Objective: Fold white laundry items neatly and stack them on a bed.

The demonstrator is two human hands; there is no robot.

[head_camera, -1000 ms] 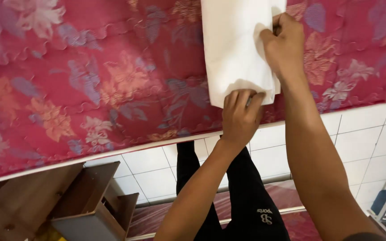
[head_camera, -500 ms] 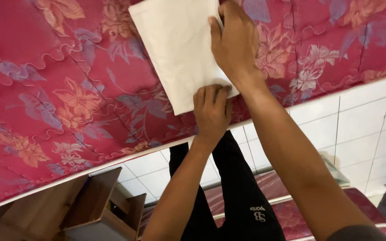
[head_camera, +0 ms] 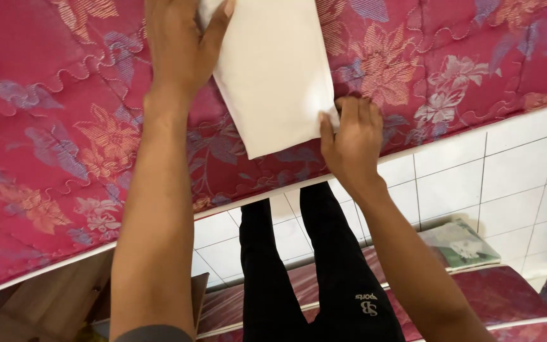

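A folded white cloth [head_camera: 273, 76] lies on a red quilted mattress [head_camera: 64, 145] with a flower pattern. My left hand [head_camera: 182, 44] reaches far up and grips the cloth's upper left edge, thumb on top of it. Nearer to me, my right hand [head_camera: 349, 142] pinches the cloth's lower right corner close to the mattress's white front edge. The cloth's top end runs out of view.
Below the mattress edge are white floor tiles [head_camera: 514, 164] and my legs in black trousers [head_camera: 311, 272]. A second red mattress [head_camera: 508, 297] lies low on the floor with a printed paper [head_camera: 460, 244] beside it. A wooden box [head_camera: 45, 304] sits at the lower left.
My left hand has gone from the cloth's near edge up to its far left edge. My right hand has come back from the far end to the near right corner.
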